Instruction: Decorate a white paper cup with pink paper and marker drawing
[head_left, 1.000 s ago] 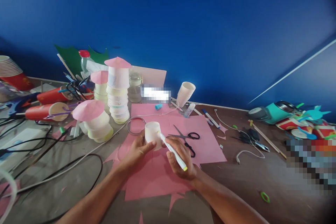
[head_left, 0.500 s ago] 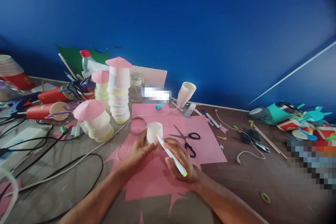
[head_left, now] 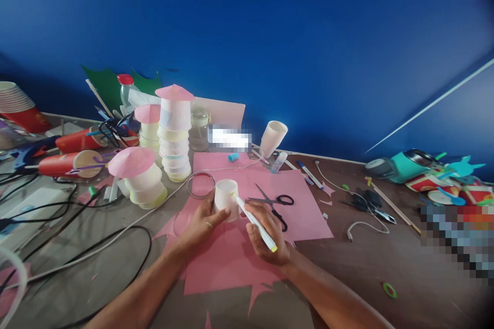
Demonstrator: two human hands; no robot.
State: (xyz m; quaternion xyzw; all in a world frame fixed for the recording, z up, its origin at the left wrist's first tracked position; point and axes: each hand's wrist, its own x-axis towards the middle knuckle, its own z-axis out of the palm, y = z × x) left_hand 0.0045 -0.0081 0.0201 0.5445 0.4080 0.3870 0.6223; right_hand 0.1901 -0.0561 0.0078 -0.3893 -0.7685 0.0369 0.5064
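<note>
My left hand holds a small white paper cup, turned upside down, over a pink paper sheet. My right hand grips a white marker with a yellow-green end; its tip touches the cup's right side. Black-handled scissors lie on the pink sheet just behind my right hand. A clear ring lies on the sheet behind my left hand.
Stacks of white cups topped with pink paper cones stand at the back left, with red cups, cables and a bottle. A stack of cups leans at the back. Pliers, a teal device and paper scraps crowd the right.
The marker tip shifted a little along the cup's side and the cup turned slightly in my left hand. Both hands stayed in the same place.
</note>
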